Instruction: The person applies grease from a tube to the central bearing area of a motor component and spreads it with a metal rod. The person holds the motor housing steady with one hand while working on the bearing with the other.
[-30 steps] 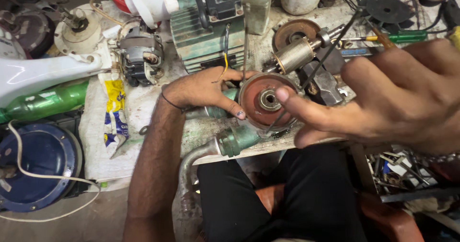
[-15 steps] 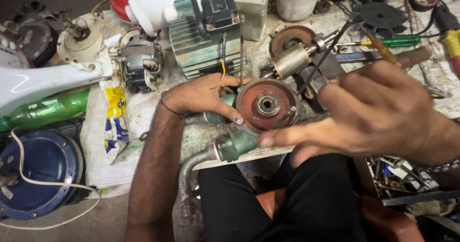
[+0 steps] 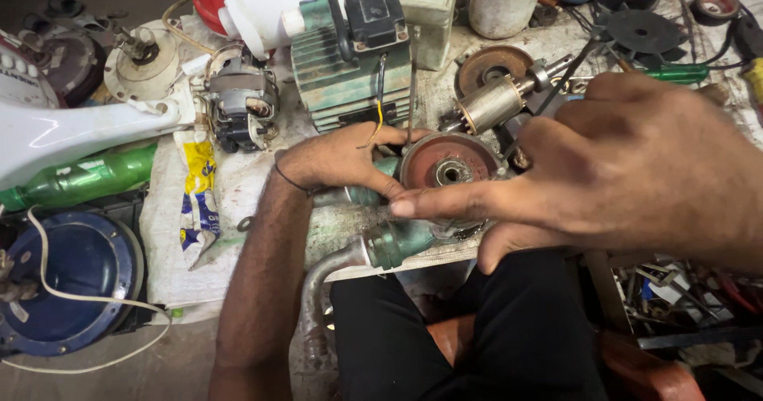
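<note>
Pump cover (image 3: 447, 162): seated, rusty, bearing exposed. Left hand (image 3: 338, 162) grips its body beside; right hand (image 3: 628, 170) hovers above, grip released.

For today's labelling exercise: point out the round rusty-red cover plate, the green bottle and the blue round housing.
Rusty-red cover plate (image 3: 447, 162), head view, its flat red face.
Green bottle (image 3: 83, 177), head view, mid-body.
Blue round housing (image 3: 67, 278), head view, domed top.
</note>
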